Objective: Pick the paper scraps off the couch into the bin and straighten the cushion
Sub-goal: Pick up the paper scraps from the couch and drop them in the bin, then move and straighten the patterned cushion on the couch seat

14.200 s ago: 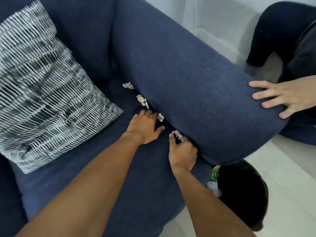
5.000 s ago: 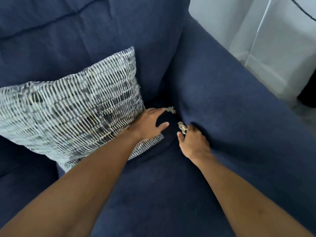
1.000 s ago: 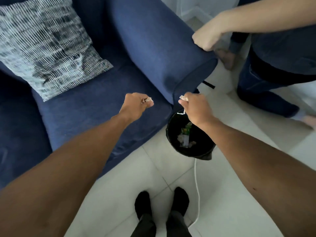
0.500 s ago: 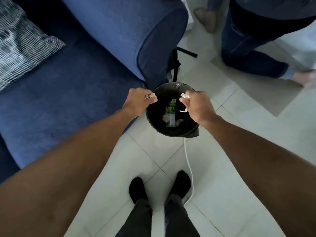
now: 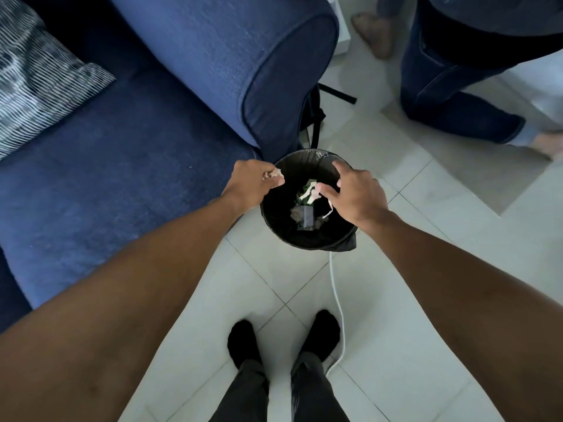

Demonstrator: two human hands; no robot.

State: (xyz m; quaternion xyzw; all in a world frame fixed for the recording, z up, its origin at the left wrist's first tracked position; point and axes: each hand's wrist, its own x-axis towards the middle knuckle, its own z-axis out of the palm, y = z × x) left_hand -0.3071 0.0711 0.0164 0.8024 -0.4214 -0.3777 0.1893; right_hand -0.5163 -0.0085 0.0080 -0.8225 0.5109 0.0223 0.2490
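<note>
Nearest to me, below both forearms, my black-socked feet stand on the pale floor tiles, and a white cable runs past my right foot up toward the bin. I take it I am squared up here so both hands can reach over the opening without leaning.

My right hand hovers over the right half of the black lined bin, fingers spread apart and holding nothing; pale paper scraps sit just beneath the fingertips, inside the mouth of the bin, blurred enough that I cannot tell whether they are falling or lying on the rubbish. The spread fingers read to me as a release directly above the opening, so nothing lands on the tiles.

My left hand is at the bin's left rim, pinched closed on a small crumpled scrap that pokes out between thumb and forefinger. It sits at the edge, not over the middle, so I judge it needs to come a little further right before letting go.

Beyond the left hand, the blue couch seat shows no scraps in the part I can see, and the armrest rises just behind the bin. Further left, the striped cushion lies tilted at the seat's back corner, not yet straightened. Beyond the right hand, another person's legs stand on the tiles.
</note>
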